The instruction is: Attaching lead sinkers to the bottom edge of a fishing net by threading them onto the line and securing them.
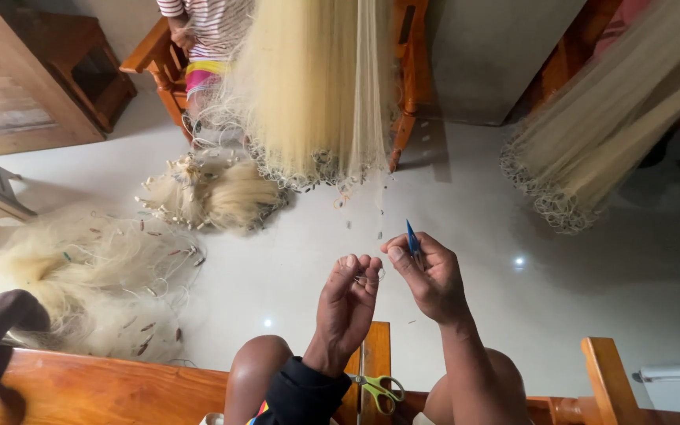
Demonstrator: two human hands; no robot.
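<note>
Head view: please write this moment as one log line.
left hand: pinches fine net line | right hand: holds blue tool | scissors: on wooden seat | net piles: on floor

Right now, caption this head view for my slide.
Left hand pinches fine net line; right hand holds a blue tool beside pale nets.

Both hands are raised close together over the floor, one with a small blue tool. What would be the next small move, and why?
Probably bring the blue tool, pinched in the right hand, across to the thin line at the left hand's fingertips. The two hands nearly touch, and the pale net hangs just ahead.
</note>
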